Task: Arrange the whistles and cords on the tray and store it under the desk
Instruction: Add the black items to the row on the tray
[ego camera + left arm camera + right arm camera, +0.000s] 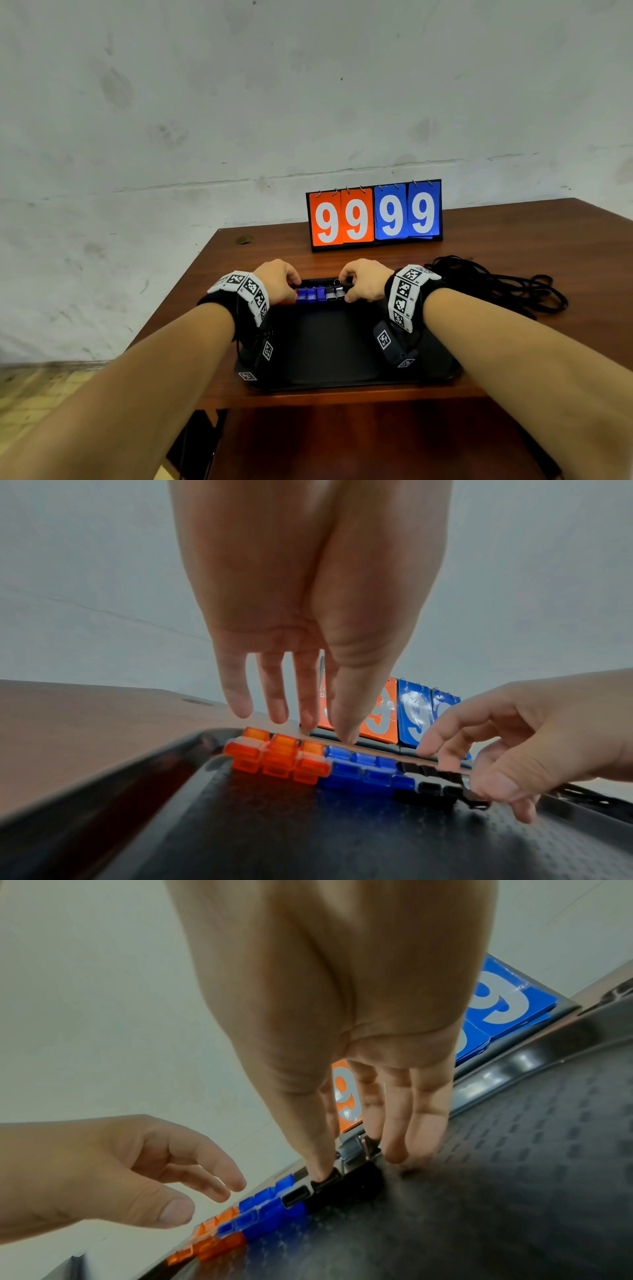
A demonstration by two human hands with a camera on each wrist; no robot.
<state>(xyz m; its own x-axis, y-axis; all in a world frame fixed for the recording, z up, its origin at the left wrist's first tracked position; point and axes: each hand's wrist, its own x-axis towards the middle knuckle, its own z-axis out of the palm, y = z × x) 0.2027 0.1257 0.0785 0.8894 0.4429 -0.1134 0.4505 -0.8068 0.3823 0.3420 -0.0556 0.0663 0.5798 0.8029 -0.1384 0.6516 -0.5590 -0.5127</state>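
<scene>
A row of whistles lies along the far edge of the black tray (pixel 325 342): orange whistles (pixel 277 756) at the left, blue whistles (pixel 363 769) in the middle, black whistles (pixel 428 791) at the right. My left hand (pixel 279 277) hovers over the orange end, fingers (pixel 274 696) hanging straight, holding nothing. At the other end my right hand (pixel 363 281) pinches the black whistles (pixel 342 1191) between thumb and fingers. A loose heap of black cords (pixel 496 287) lies on the desk right of the tray.
A flip scoreboard (pixel 375 216) showing 9s stands just behind the tray on the brown desk (pixel 531 233). The desk's left edge runs close to the tray, with floor below. A plain wall rises behind.
</scene>
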